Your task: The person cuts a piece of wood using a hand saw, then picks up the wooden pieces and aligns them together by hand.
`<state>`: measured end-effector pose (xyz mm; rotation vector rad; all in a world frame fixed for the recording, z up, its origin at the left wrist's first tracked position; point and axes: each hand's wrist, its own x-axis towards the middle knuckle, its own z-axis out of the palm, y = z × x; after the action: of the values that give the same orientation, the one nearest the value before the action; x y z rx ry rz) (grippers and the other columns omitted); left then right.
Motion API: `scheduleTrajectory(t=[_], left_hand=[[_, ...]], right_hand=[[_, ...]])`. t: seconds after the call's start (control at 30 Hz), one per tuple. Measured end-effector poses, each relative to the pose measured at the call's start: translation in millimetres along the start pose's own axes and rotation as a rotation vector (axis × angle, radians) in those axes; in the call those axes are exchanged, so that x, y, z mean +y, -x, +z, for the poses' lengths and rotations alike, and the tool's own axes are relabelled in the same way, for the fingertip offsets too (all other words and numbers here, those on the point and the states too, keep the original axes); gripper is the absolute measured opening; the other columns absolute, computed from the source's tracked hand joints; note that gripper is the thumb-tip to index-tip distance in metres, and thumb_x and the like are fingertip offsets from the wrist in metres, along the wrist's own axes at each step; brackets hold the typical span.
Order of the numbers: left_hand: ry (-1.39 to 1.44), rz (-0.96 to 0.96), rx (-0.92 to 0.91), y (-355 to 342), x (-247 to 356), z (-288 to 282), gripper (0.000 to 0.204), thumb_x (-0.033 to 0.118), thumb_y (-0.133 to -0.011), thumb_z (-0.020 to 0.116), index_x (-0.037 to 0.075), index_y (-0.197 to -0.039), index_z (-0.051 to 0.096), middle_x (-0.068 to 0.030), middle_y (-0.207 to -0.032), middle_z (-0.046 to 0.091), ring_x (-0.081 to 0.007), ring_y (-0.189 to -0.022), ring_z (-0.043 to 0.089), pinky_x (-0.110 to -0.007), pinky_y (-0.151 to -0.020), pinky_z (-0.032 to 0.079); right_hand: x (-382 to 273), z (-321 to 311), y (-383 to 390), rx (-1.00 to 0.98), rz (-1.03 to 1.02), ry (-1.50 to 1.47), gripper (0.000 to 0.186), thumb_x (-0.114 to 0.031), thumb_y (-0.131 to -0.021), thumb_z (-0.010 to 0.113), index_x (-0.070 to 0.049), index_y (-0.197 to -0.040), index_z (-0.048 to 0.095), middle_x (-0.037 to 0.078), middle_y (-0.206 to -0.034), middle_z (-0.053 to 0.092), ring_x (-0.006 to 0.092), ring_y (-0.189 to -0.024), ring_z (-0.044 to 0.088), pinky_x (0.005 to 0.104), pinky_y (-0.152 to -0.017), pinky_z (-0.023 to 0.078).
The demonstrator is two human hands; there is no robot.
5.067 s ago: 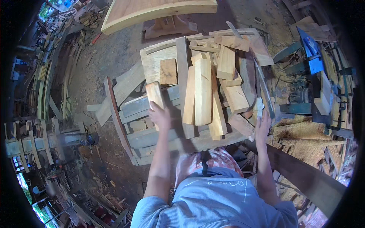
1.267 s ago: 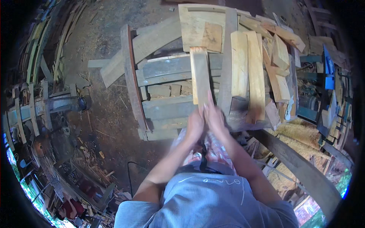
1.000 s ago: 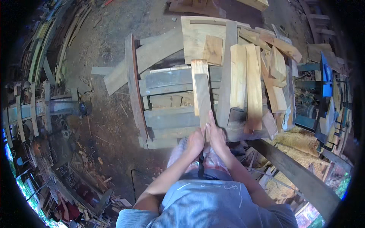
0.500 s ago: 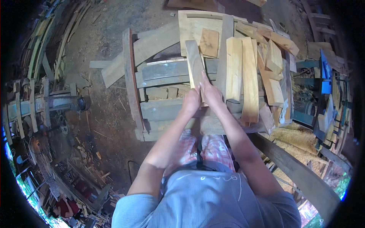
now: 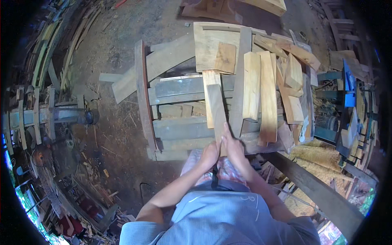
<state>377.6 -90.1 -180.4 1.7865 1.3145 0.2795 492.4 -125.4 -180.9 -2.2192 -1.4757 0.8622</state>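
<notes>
A narrow grey wooden strip (image 5: pixel 217 104) lies lengthwise over a pale wooden piece (image 5: pixel 209 98) on the slatted bench. The pale piece's far end and left edge show past the strip. My left hand (image 5: pixel 209 156) is closed round the strip's near end, close to my body. From the other side, my right hand (image 5: pixel 233 152) grips that same end, its index finger stretched along the strip. The palms hide much of the near end. A small square wood offcut (image 5: pixel 225 57) rests on a wide pale board (image 5: pixel 205 47) just beyond.
Two thick pale wood pieces (image 5: pixel 252 85) lie to the right, beside a heap of offcuts (image 5: pixel 293 73). A dark upright slat (image 5: pixel 145 94) bounds the bench (image 5: pixel 179 128) at left. A long plank (image 5: pixel 314 188) slants past my right arm. Sawdust (image 5: pixel 314 157) covers the ground there.
Both hands have drawn the grey strip toward my body, baring the far end of the pale piece beneath it. The whole scene sits slightly lower in view.
</notes>
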Motion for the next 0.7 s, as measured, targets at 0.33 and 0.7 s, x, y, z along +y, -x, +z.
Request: scheduleTrajectory(t=[0.33,0.7], left_hand=[[0.242,-0.174,-0.250,-12.1,-2.0,-1.6,0.062,0.048,-0.096,0.028,-0.005,-0.094,0.060,-0.0233,-0.064,0.059,-0.0333,-0.056,0.061,-0.042,-0.056,0.048],[-0.319,0.308,0.230,7.0,-49.9,30.9,0.053,0.039,-0.097,0.029,-0.005,-0.118,0.050,-0.0326,-0.104,0.057,-0.0396,-0.103,0.057,-0.044,-0.087,0.044]], right_hand=[[22.9,12.1,-1.8,-0.052,0.032,-0.024,0.062,-0.028,-0.092,0.046,-0.025,-0.144,0.013,0.028,-0.078,0.059,0.0392,-0.065,0.061,0.0461,-0.052,0.045],[24.3,30.0,14.2,0.026,-0.039,0.044,0.062,-0.027,-0.092,0.048,-0.024,-0.144,0.016,0.029,-0.086,0.061,0.0352,-0.061,0.062,0.0426,-0.056,0.048]])
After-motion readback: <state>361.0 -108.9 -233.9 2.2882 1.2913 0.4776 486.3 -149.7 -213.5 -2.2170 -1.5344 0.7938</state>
